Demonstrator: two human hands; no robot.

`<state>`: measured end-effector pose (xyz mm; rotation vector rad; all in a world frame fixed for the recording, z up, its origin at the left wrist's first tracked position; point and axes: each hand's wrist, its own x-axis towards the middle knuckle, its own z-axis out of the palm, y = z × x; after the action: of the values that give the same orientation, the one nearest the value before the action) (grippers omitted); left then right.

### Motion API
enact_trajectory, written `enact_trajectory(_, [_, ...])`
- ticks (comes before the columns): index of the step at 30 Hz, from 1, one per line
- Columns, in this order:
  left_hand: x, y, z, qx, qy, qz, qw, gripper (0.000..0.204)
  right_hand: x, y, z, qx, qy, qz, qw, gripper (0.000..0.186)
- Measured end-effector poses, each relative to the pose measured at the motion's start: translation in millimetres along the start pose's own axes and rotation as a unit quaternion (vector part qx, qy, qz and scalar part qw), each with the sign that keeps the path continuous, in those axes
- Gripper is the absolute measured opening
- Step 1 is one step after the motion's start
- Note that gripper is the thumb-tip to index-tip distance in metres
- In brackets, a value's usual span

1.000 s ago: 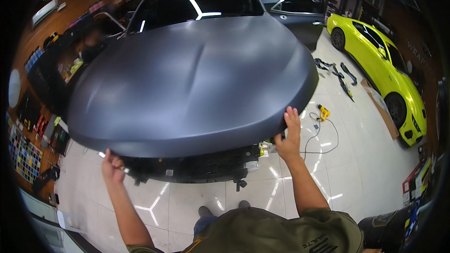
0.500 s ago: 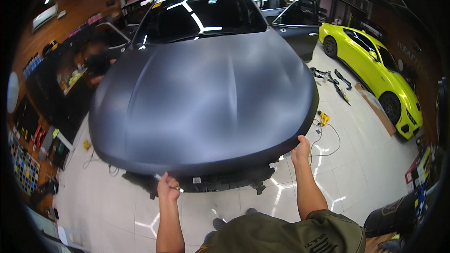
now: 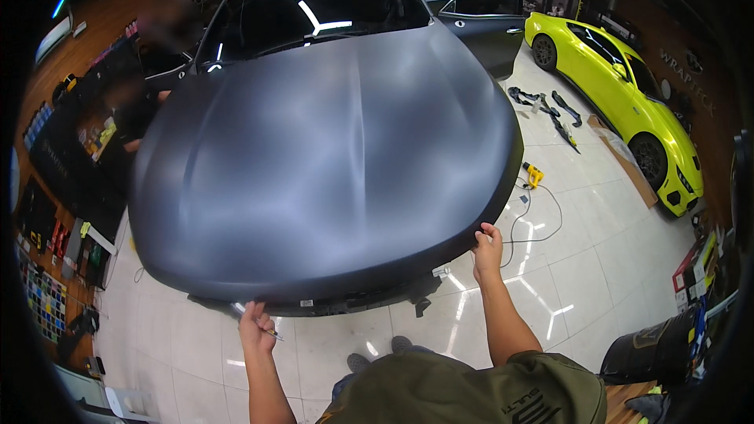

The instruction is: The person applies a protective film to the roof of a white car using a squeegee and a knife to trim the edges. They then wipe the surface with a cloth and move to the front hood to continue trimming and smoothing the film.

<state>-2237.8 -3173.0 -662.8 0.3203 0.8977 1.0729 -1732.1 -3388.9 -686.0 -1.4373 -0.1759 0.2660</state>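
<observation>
A matte grey-blue car hood fills the middle of the view, its dark front edge turned toward me. At the front edge's left part is my left hand, closed around a slim silver pen-like tool, whose exact kind I cannot make out. That hand's fingertips reach up to the lower rim of the hood. My right hand is at the hood's front right corner, thumb and fingers pinched on its edge. Beneath the rim, black front-end parts of the car show.
A yellow corded power tool lies on the tiled floor, right of the hood. Black trim pieces lie farther back, near a lime-yellow car. Another person is along the car's left side. A black drum stands at lower right.
The view has shifted, so the hood sits further left. My left fingers have straightened up toward the hood rim, the tool still in that hand. My right fingers have changed their hold at the corner.
</observation>
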Motion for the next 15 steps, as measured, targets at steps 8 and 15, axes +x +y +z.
enact_trajectory(8, [-35.2,-9.8,-62.7,0.053,0.079,-0.013,0.995,0.034,-21.5,-72.4,3.1,-0.186,0.017,-0.162,0.969,0.028])
enact_trajectory(15, [-61.2,-3.0,-145.9,0.038,0.098,-0.030,0.994,0.029,-129.6,-99.7,118.9,-0.156,-0.165,-0.270,0.936,0.019])
